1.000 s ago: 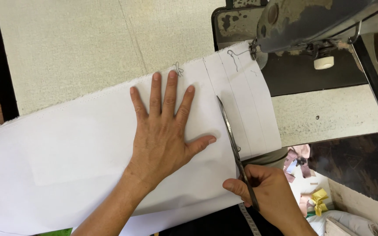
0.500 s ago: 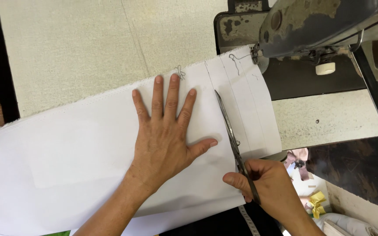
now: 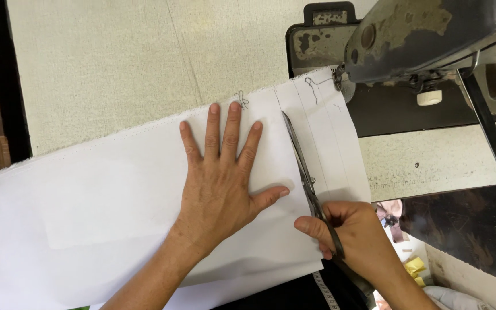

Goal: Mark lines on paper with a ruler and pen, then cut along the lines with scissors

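Under the right hand (image 3: 354,238), the scissors' (image 3: 305,172) handles are mostly hidden.

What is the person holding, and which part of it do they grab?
The right hand holds scissors by the handle loops, blades lying along the white cloth. The left hand grips nothing; it presses flat on the cloth.

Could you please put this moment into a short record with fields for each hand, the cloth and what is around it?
Left hand: flat, fingers spread, pressing on the white cloth
Right hand: gripping scissors
Scissors: blades lying along the cloth, tips pointing away from the person
Cloth: spread over a pale table
Nearby: sewing machine at the cloth's far right corner
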